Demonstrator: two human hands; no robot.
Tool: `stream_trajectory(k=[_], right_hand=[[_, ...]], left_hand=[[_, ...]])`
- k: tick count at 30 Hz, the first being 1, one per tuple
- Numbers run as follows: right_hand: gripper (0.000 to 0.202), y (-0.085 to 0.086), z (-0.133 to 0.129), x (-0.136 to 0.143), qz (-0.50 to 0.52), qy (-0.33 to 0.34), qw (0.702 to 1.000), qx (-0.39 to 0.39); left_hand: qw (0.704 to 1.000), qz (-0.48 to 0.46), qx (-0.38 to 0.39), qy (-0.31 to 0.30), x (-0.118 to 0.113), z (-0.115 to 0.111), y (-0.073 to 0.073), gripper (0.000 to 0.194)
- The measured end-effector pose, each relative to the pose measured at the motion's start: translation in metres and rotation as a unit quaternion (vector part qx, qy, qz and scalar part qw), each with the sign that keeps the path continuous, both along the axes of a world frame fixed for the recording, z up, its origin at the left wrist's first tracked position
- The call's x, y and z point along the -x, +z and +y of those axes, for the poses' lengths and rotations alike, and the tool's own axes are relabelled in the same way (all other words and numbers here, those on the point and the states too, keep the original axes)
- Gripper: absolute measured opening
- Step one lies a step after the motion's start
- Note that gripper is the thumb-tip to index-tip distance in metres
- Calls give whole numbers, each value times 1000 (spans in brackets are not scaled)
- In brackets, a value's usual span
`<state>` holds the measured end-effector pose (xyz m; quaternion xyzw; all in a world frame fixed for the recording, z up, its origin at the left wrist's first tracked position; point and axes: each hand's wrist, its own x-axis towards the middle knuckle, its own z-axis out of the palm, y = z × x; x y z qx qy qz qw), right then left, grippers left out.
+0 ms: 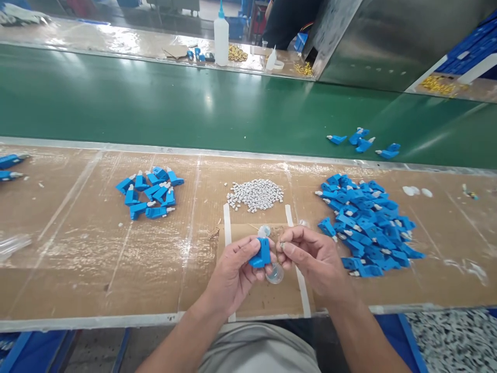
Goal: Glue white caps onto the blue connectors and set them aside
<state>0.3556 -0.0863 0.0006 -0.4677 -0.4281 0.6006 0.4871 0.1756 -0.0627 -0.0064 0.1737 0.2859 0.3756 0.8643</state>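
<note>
Over the taped cardboard at the table's front, my left hand is closed around a blue plastic part, with the thumb on its upper left. Just right of that part, my right hand pinches something tiny between thumb and forefinger; it is too small to name. Below and behind the hands are a small clear cup and a second small clear container. Past them lies a heap of small white pieces.
A large pile of blue parts lies to the right, a smaller group of blue parts to the left. Beyond runs a green conveyor belt carrying several blue parts. A white bottle stands on the far ledge, near a person.
</note>
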Motion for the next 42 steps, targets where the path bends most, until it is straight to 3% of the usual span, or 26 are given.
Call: stream_trajectory(k=[6, 13, 22, 29, 37, 42], right_hand=[[9, 3, 2, -5, 63, -15, 998, 3], [9, 14, -4, 7, -13, -56, 998, -28], [8, 15, -6, 18, -68, -90, 992, -61], [6, 15, -9, 21, -118, -94, 984, -99], [8, 4, -10, 22, 43, -113, 993, -19], [6, 4, -10, 23, 51, -124, 991, -32]], left_hand=[[999, 27, -42, -6, -9, 1, 5, 28], [985, 78, -155, -15, -8, 3, 4, 27], [973, 121, -197, -2, -7, 3, 7, 32], [950, 186, -251, 5, -4, 6, 11, 25], [907, 239, -343, 53, -6, -1, 14, 23], [915, 231, -327, 53, -10, -1, 16, 25]])
